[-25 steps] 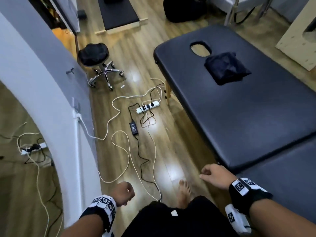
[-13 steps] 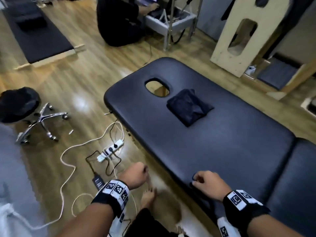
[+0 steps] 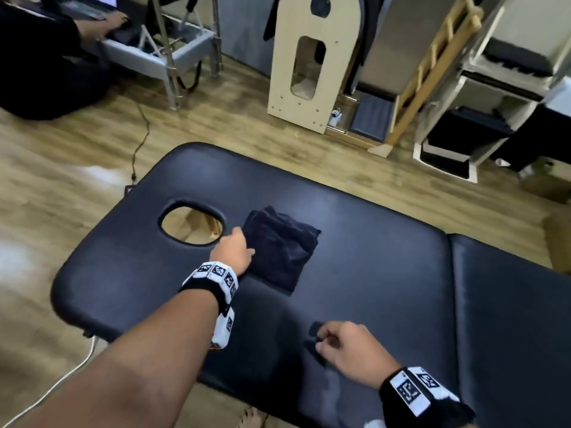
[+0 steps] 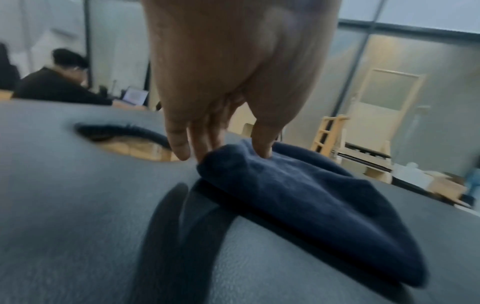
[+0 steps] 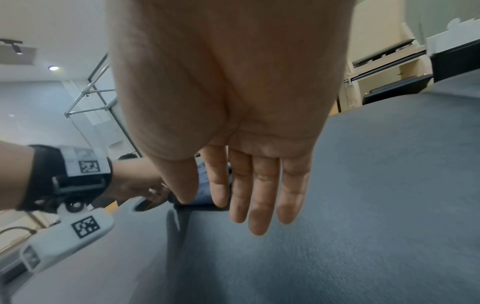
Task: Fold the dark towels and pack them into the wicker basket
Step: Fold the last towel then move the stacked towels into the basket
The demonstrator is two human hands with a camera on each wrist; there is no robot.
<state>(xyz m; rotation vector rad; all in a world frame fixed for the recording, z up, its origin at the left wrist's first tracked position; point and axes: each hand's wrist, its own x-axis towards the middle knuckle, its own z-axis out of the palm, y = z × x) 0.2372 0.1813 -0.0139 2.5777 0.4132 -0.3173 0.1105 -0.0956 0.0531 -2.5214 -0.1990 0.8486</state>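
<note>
A folded dark towel (image 3: 281,245) lies on the black padded table (image 3: 386,279), just right of the table's oval face hole (image 3: 191,222). My left hand (image 3: 236,247) is at the towel's left edge. In the left wrist view the left hand (image 4: 231,153) pinches a corner of the towel (image 4: 298,195), thumb on top and fingers beneath, and that corner is raised slightly. My right hand (image 3: 340,344) hovers over the table's near part with relaxed fingers and holds nothing; the right hand (image 5: 246,205) shows straight fingers. No wicker basket is in view.
A person (image 3: 46,57) sits on the floor at the far left by a metal frame. A pale wooden board (image 3: 302,72), a wooden ladder (image 3: 432,66) and shelving (image 3: 482,97) stand beyond the table. A cable (image 3: 140,143) runs across the floor.
The view swung from the floor up onto the table. My left hand moved from beside the table to the towel and took hold of its corner. My right hand moved further over the table.
</note>
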